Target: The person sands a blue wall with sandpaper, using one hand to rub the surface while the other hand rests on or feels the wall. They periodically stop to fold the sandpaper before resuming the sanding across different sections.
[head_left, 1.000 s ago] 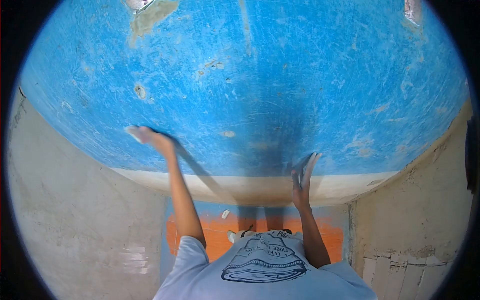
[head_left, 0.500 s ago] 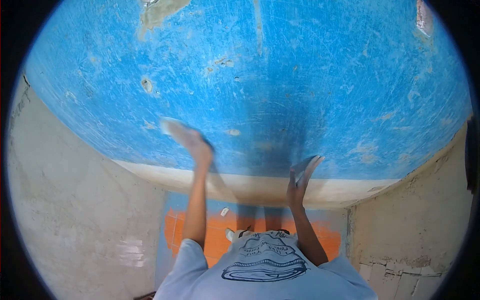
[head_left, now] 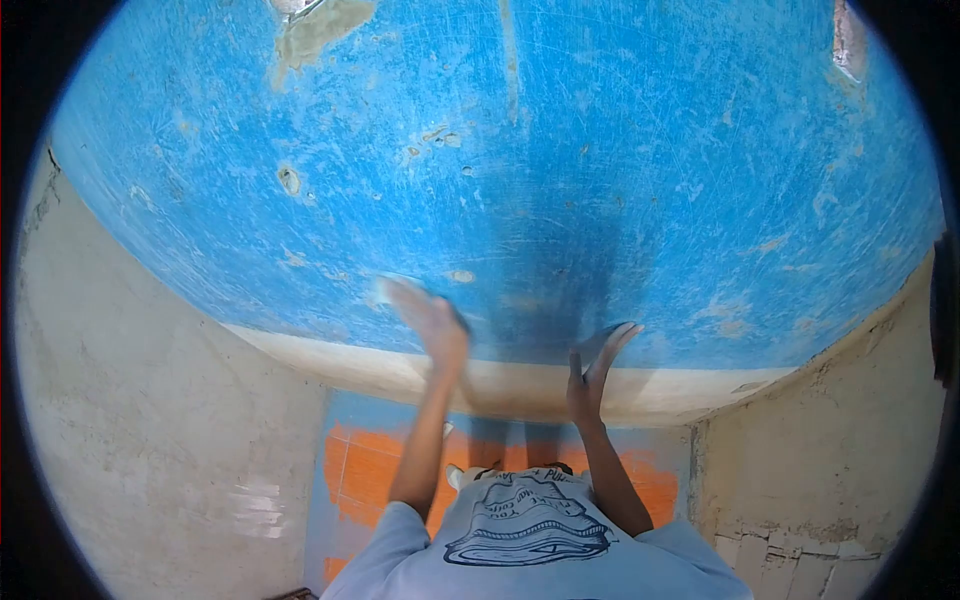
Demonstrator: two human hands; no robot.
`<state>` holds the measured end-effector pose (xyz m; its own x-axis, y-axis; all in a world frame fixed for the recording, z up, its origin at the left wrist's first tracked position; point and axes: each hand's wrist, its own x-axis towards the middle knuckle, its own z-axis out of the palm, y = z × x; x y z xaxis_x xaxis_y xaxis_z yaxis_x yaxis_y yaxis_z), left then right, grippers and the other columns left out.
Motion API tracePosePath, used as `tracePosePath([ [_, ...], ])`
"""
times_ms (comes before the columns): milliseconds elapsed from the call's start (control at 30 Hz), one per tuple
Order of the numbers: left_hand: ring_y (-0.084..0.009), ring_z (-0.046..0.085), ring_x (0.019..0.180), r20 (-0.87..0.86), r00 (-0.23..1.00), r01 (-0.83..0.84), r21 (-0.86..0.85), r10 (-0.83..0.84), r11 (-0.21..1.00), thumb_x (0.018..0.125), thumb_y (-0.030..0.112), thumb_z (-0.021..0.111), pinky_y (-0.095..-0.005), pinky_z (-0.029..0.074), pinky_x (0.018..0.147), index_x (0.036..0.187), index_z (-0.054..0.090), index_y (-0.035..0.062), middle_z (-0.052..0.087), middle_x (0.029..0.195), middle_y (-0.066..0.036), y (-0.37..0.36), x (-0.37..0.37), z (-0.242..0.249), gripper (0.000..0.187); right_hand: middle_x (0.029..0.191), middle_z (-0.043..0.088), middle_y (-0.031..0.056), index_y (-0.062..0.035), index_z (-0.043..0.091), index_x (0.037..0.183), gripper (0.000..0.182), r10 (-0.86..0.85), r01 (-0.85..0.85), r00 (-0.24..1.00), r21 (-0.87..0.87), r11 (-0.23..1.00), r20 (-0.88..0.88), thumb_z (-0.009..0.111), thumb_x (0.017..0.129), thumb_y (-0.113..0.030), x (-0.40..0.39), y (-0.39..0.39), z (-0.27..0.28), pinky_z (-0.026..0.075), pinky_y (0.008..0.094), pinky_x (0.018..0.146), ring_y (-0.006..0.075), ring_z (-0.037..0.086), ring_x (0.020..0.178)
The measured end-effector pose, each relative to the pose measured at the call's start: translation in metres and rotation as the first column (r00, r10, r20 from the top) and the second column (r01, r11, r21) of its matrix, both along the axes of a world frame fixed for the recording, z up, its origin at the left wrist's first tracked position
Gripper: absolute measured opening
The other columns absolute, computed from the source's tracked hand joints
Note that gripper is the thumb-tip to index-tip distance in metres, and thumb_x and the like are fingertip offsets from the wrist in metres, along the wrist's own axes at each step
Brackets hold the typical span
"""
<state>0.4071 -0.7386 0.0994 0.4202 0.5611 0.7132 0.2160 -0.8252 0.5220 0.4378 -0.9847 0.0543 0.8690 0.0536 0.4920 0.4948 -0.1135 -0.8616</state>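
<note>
My left hand (head_left: 432,322) is pressed flat to the lower part of the scuffed blue wall (head_left: 660,200), its fingers pointing up and to the left. Motion blurs the fingers. A thin pale edge (head_left: 384,290) shows past the fingertips, like a flat sheet held under the palm; the rest of it is covered. Against the wall's lower edge, just above the cream band (head_left: 690,384), my right hand (head_left: 597,372) rests with thumb and fingers apart. Nothing shows in its grasp.
Bare plaster walls stand on the left (head_left: 160,380) and right (head_left: 820,420). Below lies an orange tiled floor (head_left: 375,470) with a grey-blue border. The blue wall has chipped spots (head_left: 289,181) and a grey patch (head_left: 318,38) near the top.
My left hand has slid right and slightly down across the wall, with the pale edge moving along. My right hand has shifted slightly down and stays at the wall.
</note>
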Motion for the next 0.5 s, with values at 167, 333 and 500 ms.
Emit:
tracePosePath([
  [167, -0.0382, -0.008, 0.158, 0.339, 0.929, -0.014, -0.372, 0.150, 0.928, 0.109, 0.057, 0.014, -0.0537, 0.001, 0.128, 0.163, -0.004, -0.0023, -0.014, 0.169, -0.026, 0.116, -0.017, 0.101, 0.081, 0.167, -0.028, 0.0198, -0.0043, -0.016, 0.162, 0.092, 0.026, -0.027, 1.000, -0.033, 0.999, -0.016, 0.051, 0.108, -0.036, -0.003, -0.008, -0.003, -0.001, 0.0562, 0.126, 0.0387, -0.018, 0.157],
  [333, -0.0371, -0.009, 0.158, 0.382, 0.922, -0.036, -0.094, 0.069, 0.995, 0.110, 0.054, 0.019, -0.0522, 0.000, 0.128, 0.162, -0.007, -0.0028, -0.014, 0.170, -0.024, 0.084, -0.002, 0.074, 0.081, 0.167, -0.028, 0.0205, -0.0043, -0.018, 0.162, 0.094, -0.038, 0.038, 0.999, -0.001, 0.999, -0.014, 0.053, 0.107, -0.036, -0.003, 0.007, -0.003, -0.003, 0.0561, 0.126, 0.0381, -0.018, 0.157],
  [500, -0.0442, -0.009, 0.157, -0.129, 0.977, 0.181, 0.069, -0.171, 0.981, 0.108, 0.022, 0.029, -0.0540, 0.000, 0.127, 0.154, -0.008, -0.0195, -0.017, 0.166, -0.033, -0.052, -0.013, -0.055, 0.072, 0.168, -0.027, 0.0184, -0.0052, -0.020, 0.161, 0.096, -0.057, 0.058, 0.998, 0.052, 0.997, -0.013, 0.054, 0.107, -0.034, -0.006, 0.018, 0.006, -0.003, 0.0521, 0.127, 0.0345, -0.016, 0.158],
])
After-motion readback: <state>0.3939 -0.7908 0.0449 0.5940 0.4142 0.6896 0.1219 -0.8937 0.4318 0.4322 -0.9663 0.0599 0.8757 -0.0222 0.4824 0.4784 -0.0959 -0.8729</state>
